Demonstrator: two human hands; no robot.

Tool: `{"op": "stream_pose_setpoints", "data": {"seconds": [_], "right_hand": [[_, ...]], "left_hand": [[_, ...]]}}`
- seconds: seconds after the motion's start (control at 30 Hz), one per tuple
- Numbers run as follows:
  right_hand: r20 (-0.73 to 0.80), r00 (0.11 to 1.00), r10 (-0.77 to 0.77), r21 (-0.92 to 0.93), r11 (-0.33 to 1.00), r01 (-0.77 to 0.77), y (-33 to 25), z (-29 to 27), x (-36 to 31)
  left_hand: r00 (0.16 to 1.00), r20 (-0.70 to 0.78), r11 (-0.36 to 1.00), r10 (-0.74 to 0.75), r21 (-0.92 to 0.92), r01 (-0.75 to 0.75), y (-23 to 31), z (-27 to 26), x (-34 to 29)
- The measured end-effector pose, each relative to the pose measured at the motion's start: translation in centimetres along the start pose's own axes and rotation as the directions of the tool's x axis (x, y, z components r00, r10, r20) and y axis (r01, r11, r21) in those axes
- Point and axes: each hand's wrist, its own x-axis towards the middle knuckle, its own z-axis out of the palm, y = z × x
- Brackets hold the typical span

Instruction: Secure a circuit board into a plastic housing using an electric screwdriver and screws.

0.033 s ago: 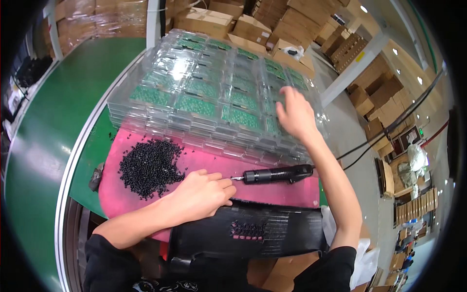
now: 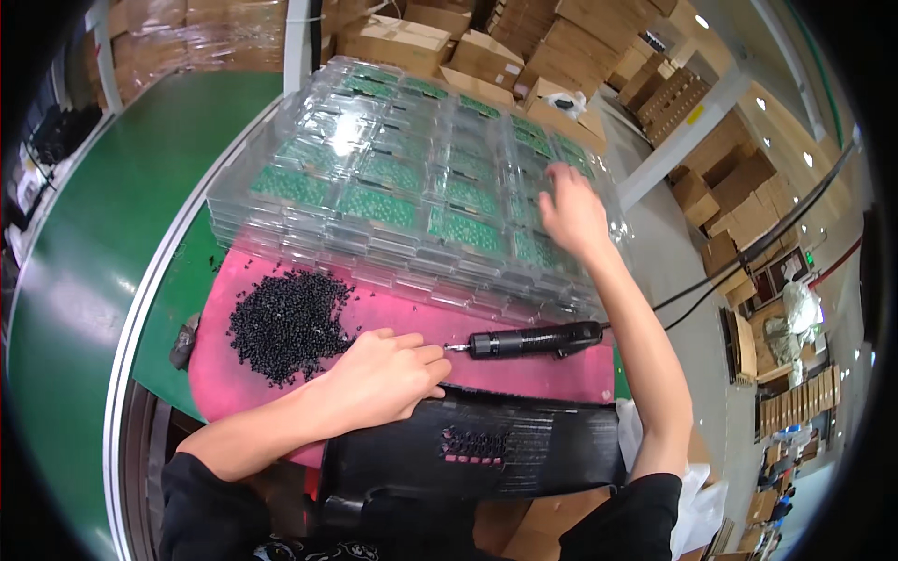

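A black molded plastic panel (image 2: 571,439) with a slotted grille lies in front of me. My left hand (image 2: 398,374) rests at its upper left edge, fingers bent over that edge and closed on it. Farther off, my right hand (image 2: 572,213) is over the right part of stacked clear plastic trays (image 2: 374,234) that hold green circuit boards (image 2: 377,206). Its thumb stands apart from the fingers, and I see nothing held; whether the fingertips touch a tray is unclear. Between panel and trays lies a black electric screwdriver (image 2: 533,338), its bit pointing left.
A heap of small black screws (image 2: 290,323) sits on the pink mat (image 2: 421,304), left of my left hand. A dark lump (image 2: 184,344) lies by the mat's left edge. The screwdriver's cable (image 2: 730,271) runs off to the upper right. Cardboard boxes (image 2: 393,42) stand behind the trays.
My right hand has shifted slightly to the right and away from me over the trays. My left hand stays on the panel's edge.
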Motion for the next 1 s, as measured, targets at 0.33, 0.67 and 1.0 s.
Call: {"op": "stream_pose_setpoints", "data": {"seconds": [0.33, 0.67, 1.0], "right_hand": [[0.292, 0.903, 0.316, -0.07, 0.948, -0.31, 5.7, 9.5, 9.3], [0.302, 0.946, 0.122, -0.048, 0.993, -0.112, 6.3, 10.0, 9.9], [0.463, 0.868, 0.176, -0.019, 0.982, -0.189, 5.2, 9.7, 9.0]], "left_hand": [[0.998, -0.044, 0.998, -0.053, -0.026, 0.052, -1.3, 1.0, -1.2], [0.997, 0.028, 0.997, -0.07, -0.011, 0.07, -1.1, 0.8, -0.4], [0.995, 0.033, 0.992, -0.094, -0.077, 0.096, -0.8, 0.6, -0.2]]}}
